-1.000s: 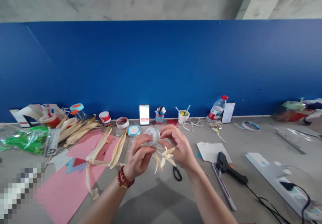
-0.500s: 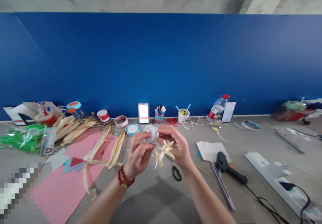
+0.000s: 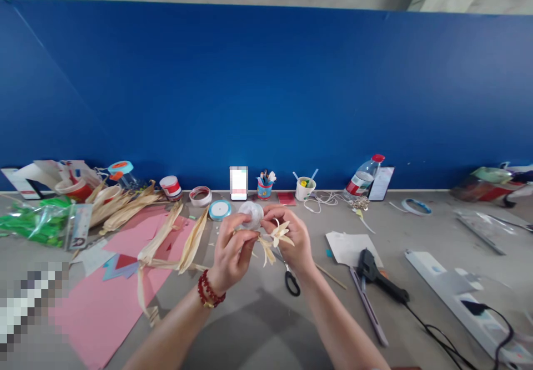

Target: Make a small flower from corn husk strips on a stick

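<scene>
My left hand [image 3: 234,248], with a red bead bracelet at the wrist, is closed in a pinch at the stem end of two pale corn husk flowers [image 3: 281,234]. The blooms hang in front of my right palm. A clear roll of tape [image 3: 251,214] is just beyond the fingers, its lower edge hidden by my left index finger. My right hand [image 3: 293,239] is closed, its fingertips at the roll's right edge. Under the hands, a pair of scissors [image 3: 292,284] lies with its blades partly covered.
Dried corn husks [image 3: 160,237] and pink paper [image 3: 104,314] lie at left. Ribbon rolls [image 3: 220,210], a phone [image 3: 239,183] and cups stand at the back. To the right are a glue gun [image 3: 381,278], a purple cutter [image 3: 370,309], a power strip [image 3: 462,298] and a bottle [image 3: 362,177].
The flowers have turned and shifted slightly right and up between my hands. The roll has shifted slightly up. My view has tilted a little.
</scene>
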Demonstrator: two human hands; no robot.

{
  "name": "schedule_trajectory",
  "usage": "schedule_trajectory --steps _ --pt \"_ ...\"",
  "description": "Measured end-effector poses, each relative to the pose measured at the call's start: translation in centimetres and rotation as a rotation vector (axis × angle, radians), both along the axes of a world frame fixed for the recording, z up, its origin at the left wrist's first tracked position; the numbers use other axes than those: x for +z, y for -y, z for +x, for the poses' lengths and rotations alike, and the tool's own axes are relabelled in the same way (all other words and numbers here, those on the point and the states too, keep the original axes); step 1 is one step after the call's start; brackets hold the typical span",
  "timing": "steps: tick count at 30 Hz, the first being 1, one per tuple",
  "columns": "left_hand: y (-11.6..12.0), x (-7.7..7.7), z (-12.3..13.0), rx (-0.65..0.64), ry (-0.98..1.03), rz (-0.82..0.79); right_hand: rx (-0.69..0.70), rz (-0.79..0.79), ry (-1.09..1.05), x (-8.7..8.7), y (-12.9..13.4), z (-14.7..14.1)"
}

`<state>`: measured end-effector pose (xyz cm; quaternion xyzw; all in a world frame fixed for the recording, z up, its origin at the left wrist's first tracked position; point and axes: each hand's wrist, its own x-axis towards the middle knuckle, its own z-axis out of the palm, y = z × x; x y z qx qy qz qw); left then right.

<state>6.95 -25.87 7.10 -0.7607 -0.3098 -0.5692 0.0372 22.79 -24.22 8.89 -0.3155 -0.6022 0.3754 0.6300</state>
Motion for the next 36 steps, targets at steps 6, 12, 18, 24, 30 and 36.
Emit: schedule_trajectory --steps 6,12,18,24,30,36 --pt "0.0 0.0 -0.1 0.014 0.001 0.008 -0.076 0.056 -0.03 -0.2 0.2 -0.7" --pt "0.0 -0.1 -0.1 0.046 0.004 0.041 -0.092 0.126 -0.011 0.1 0.5 -1.2" --pt "-0.2 -0.3 -0.3 0.049 -0.017 0.052 -0.116 0.057 -0.017 -0.5 0.8 -1.2" --pt "-0.2 -0.3 -0.1 0.043 -0.013 0.07 -0.11 0.09 -0.026 -0.5 0.5 -1.0" --pt "0.0 -0.4 0.2 0.025 0.007 0.062 -0.095 0.162 -0.016 -0.2 0.3 -1.0" --pt "-0.1 -0.4 0.0 0.012 0.016 0.056 -0.089 0.067 -0.028 -0.3 0.4 -0.8"
